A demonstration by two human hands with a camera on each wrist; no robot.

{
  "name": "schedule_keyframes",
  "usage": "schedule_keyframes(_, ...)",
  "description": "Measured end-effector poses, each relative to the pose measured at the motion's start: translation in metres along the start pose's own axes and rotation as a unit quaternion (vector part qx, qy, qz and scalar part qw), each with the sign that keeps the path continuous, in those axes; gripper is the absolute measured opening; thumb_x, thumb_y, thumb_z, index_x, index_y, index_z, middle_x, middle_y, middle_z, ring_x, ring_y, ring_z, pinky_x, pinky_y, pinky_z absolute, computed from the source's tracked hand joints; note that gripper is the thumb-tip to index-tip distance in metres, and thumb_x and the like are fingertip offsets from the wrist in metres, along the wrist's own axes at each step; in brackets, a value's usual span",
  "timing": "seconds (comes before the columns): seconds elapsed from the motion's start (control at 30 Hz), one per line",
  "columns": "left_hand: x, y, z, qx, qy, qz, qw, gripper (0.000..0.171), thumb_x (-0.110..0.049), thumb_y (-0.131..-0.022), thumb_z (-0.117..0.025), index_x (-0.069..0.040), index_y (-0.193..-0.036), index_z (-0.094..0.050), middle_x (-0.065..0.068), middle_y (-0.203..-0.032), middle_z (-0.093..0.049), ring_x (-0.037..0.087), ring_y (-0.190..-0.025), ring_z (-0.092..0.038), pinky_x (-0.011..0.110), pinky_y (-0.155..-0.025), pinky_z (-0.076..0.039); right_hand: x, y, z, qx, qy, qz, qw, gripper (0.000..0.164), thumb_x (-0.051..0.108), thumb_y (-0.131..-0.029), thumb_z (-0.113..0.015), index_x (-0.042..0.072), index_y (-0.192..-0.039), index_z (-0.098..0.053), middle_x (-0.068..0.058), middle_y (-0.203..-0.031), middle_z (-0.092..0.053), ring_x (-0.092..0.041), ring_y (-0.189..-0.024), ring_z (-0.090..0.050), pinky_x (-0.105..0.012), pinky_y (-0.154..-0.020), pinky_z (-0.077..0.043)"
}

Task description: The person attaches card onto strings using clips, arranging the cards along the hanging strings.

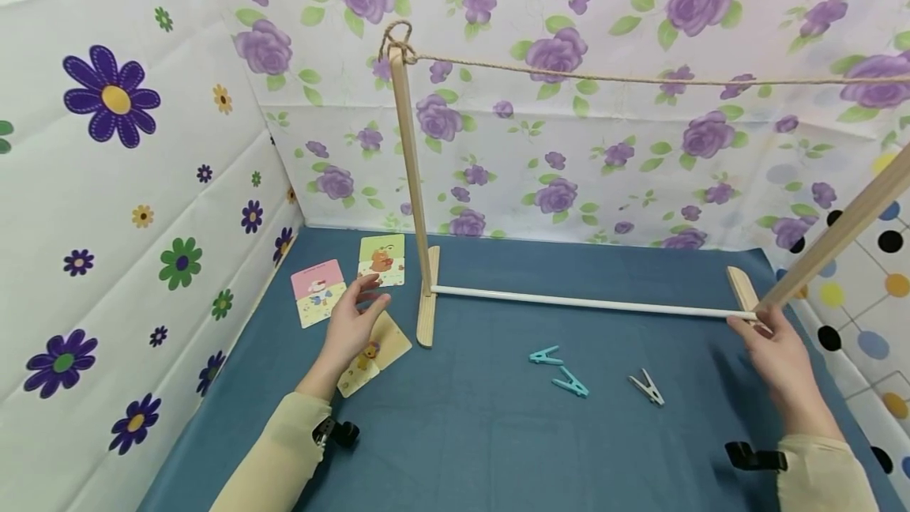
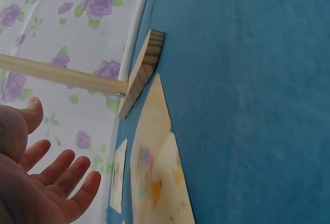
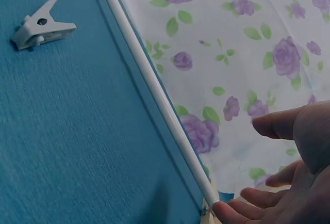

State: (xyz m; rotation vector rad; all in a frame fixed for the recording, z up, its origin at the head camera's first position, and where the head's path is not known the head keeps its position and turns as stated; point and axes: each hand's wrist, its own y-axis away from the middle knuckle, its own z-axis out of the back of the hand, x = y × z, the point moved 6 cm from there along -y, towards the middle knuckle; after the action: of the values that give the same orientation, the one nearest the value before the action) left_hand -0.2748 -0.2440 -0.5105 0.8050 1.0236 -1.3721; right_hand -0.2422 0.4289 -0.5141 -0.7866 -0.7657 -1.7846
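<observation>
My left hand hovers over a beige card with a cartoon bear. Its fingers are relaxed and spread, holding nothing, as the left wrist view also shows. Behind it lie a pink-and-yellow card and a green-and-white card. At the lower right of a wooden stand, my right hand has loosely extended fingers beside the end of the white rod. In the right wrist view its fingertips are at the rod's end; whether they touch is unclear. The thumb stands apart.
The stand's left post and leaning right post rise from wooden feet. Twine is tied to the left post's top and stretches rightward. Two teal clothespins and a whitish clothespin lie on the blue cloth.
</observation>
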Motion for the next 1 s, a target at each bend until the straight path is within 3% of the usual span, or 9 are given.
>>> schedule_keyframes(0.17,0.006,0.004,0.003,0.006,-0.026,0.011,0.9996,0.055,-0.025,-0.108,-0.069,-0.007,-0.156,-0.051,0.023,-0.152,-0.055,0.039,-0.135,-0.055,0.057,-0.11,-0.045,0.005,0.007,-0.01,0.053,0.017,0.019,0.998,0.091,0.051,-0.113,-0.046,0.003,-0.169,0.008,-0.039,-0.17,-0.008,-0.064,-0.149,-0.025,-0.076,-0.106,-0.036)
schedule_keyframes(0.33,0.011,0.006,0.004,0.015,-0.058,0.015,0.9981,0.057,-0.025,-0.108,-0.069,-0.004,-0.157,-0.049,0.024,-0.152,-0.054,0.041,-0.136,-0.055,0.059,-0.11,-0.046,0.01,0.011,-0.019,0.076,0.052,0.049,0.995,0.093,0.05,-0.113,-0.049,0.001,-0.168,0.009,-0.042,-0.167,-0.013,-0.065,-0.145,-0.031,-0.072,-0.101,-0.044)
schedule_keyframes(0.43,0.015,0.008,0.004,0.022,-0.069,0.019,0.9972,0.057,-0.024,-0.108,-0.069,-0.004,-0.157,-0.048,0.023,-0.152,-0.054,0.042,-0.137,-0.054,0.06,-0.11,-0.046,0.014,0.011,-0.021,0.087,0.059,0.063,0.993,0.096,0.05,-0.112,-0.051,0.002,-0.168,0.01,-0.044,-0.165,-0.015,-0.066,-0.144,-0.032,-0.056,-0.093,-0.056)
schedule_keyframes(0.53,0.019,0.011,0.003,0.032,-0.072,0.024,0.9966,0.057,-0.024,-0.108,-0.069,-0.004,-0.157,-0.049,0.022,-0.154,-0.053,0.041,-0.138,-0.053,0.06,-0.111,-0.045,0.017,0.012,-0.024,0.1,0.063,0.073,0.99,0.096,0.05,-0.112,-0.053,0.001,-0.169,0.006,-0.045,-0.164,-0.019,-0.066,-0.143,-0.035,-0.045,-0.085,-0.061)
schedule_keyframes(0.6,0.022,0.013,0.003,0.036,-0.072,0.027,0.9964,0.056,-0.024,-0.108,-0.069,-0.004,-0.157,-0.049,0.021,-0.155,-0.053,0.041,-0.139,-0.052,0.06,-0.112,-0.045,0.019,0.013,-0.027,0.114,0.065,0.079,0.988,0.093,0.051,-0.111,-0.054,0.0,-0.17,-0.002,-0.044,-0.164,-0.022,-0.066,-0.143,-0.035,-0.05,-0.09,-0.059)
schedule_keyframes(0.73,0.023,0.015,0.004,0.038,-0.074,0.027,0.9962,0.056,-0.025,-0.109,-0.068,-0.003,-0.157,-0.049,0.021,-0.155,-0.052,0.041,-0.14,-0.051,0.059,-0.112,-0.044,0.021,0.017,-0.033,0.139,0.074,0.087,0.984,0.088,0.052,-0.111,-0.054,-0.001,-0.17,-0.015,-0.041,-0.164,-0.027,-0.064,-0.143,-0.037,-0.071,-0.105,-0.044)
schedule_keyframes(1.0,0.021,0.016,0.015,0.043,-0.1,0.014,0.994,0.06,-0.032,-0.107,-0.07,-0.003,-0.156,-0.05,0.022,-0.153,-0.054,0.041,-0.14,-0.051,0.06,-0.11,-0.045,0.028,0.024,-0.044,0.152,0.122,0.111,0.975,0.078,0.048,-0.111,-0.057,-0.001,-0.166,-0.031,-0.038,-0.16,-0.039,-0.06,-0.139,-0.046,-0.07,-0.101,-0.048)
